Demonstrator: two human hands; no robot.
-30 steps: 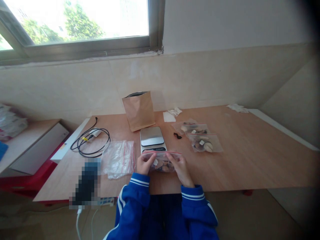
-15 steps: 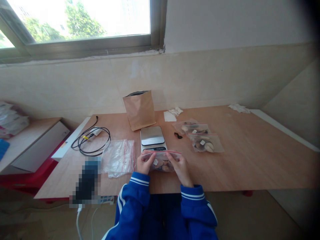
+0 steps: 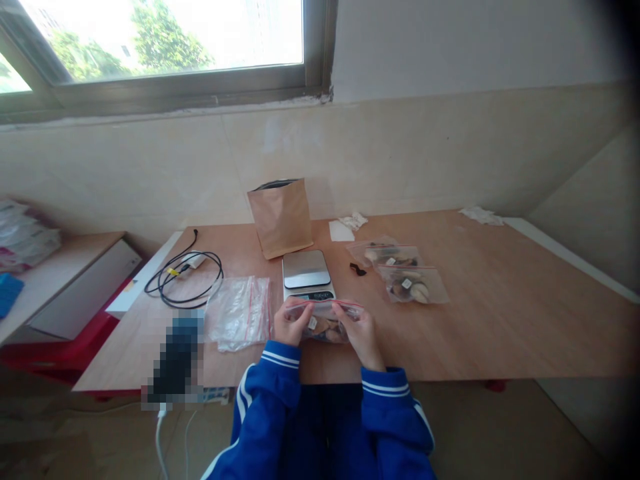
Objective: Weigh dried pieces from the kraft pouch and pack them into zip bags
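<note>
Between my hands is a clear zip bag [image 3: 327,329] with a red seal line along its top and brown pieces and a small white square inside. My left hand [image 3: 291,323] pinches the top edge near its left side, thumb on the seal. On the right part of the same edge, my right hand [image 3: 359,331] is closed in a pinch too. Just beyond the bag stands a digital kitchen scale [image 3: 306,270] with a bare metal plate; the bag's top reaches its front edge. The undersides of my fingers are partly hidden.
Flat clear zip bags [image 3: 243,313] lie left of my hands, near a coiled black cable [image 3: 163,288] and a blurred-out dark object [image 3: 176,360]. Behind the scale stands a brown paper pouch [image 3: 281,220]. Filled zip bags [image 3: 414,285] and a dark scrap [image 3: 357,269] lie to the right.
My view has shifted very slightly. Both hands keep their pinch on the zip bag's top edge in nearly the same place.
</note>
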